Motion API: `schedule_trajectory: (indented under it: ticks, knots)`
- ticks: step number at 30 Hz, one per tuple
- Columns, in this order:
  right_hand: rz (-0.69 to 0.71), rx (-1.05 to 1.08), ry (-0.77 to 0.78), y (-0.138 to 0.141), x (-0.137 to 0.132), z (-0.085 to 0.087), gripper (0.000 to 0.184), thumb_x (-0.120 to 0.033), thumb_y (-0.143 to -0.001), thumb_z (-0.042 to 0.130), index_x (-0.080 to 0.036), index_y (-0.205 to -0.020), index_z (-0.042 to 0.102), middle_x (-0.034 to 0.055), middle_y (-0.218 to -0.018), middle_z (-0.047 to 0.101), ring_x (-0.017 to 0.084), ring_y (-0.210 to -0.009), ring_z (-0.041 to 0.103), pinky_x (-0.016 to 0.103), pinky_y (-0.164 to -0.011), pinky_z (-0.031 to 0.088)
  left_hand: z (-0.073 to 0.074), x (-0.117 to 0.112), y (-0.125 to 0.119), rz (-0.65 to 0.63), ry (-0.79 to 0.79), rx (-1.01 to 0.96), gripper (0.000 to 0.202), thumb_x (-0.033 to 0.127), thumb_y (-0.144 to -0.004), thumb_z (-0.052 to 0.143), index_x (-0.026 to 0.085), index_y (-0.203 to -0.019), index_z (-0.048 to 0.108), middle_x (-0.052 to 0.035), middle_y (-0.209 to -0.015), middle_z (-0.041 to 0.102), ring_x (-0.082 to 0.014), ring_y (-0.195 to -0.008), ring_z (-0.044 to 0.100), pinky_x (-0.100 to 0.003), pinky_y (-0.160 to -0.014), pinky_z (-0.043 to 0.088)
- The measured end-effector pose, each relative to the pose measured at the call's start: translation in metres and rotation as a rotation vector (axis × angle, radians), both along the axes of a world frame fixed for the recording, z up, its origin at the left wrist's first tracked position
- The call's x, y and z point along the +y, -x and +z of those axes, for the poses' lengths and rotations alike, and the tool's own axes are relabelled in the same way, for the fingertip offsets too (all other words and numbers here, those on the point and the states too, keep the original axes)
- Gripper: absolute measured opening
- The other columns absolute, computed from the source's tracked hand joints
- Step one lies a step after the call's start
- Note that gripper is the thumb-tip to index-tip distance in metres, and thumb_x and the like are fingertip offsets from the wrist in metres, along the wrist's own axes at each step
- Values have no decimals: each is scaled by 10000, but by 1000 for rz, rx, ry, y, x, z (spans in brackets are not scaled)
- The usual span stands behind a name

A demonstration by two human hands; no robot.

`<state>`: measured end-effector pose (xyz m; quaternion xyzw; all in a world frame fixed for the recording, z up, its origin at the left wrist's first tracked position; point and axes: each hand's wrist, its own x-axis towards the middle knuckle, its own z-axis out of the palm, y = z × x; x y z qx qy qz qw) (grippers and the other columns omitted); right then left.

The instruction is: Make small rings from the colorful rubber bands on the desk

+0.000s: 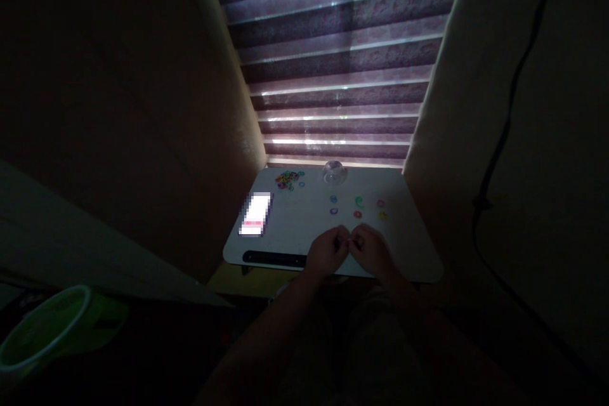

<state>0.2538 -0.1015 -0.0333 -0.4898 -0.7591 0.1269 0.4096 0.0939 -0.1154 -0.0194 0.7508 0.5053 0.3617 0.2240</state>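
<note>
Over the near edge of the white table (295, 219), my left hand (330, 249) and my right hand (370, 249) meet with fingertips pinched together. Between them shows a tiny pinkish rubber band (350, 240), blurred and mostly covered by the fingers. Just beyond my hands lie small coloured rubber bands in little groups: blue (333, 198), purple (333, 210), green (359, 202), red (358, 214), pink (380, 203) and yellow (382, 215). A mixed pile of rubber bands (287, 180) sits at the far left.
A clear round container (334, 172) stands at the table's back edge. To the left lies a phone (255, 214) with a bright screen. A dark slot (273, 259) runs along the front edge. On the lower left is a green basket (61, 330); a cable (509, 114) hangs at right.
</note>
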Motion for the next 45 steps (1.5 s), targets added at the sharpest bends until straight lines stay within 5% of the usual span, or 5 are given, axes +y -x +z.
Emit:
schedule_trajectory:
  ticks: [28,45]
  knots:
    - [-4,-44,-6,-1,2,-1,62,-209,-836,547,-205,-778,569,14,-719,580,153,-656,527,262,-620,363,0,1,0,-6,3,7,123,258,-911,512,189,-912,614,-13,-846,667,-145,-753,594,-243,-699,426]
    - [-9,-8,12,-1,3,-4,197,-290,-853,567,-210,-680,517,-4,-644,537,137,-586,479,256,-564,338,3,-1,1,-52,-7,-38,244,236,-965,416,213,-983,658,-25,-955,702,-157,-877,630,-259,-812,460]
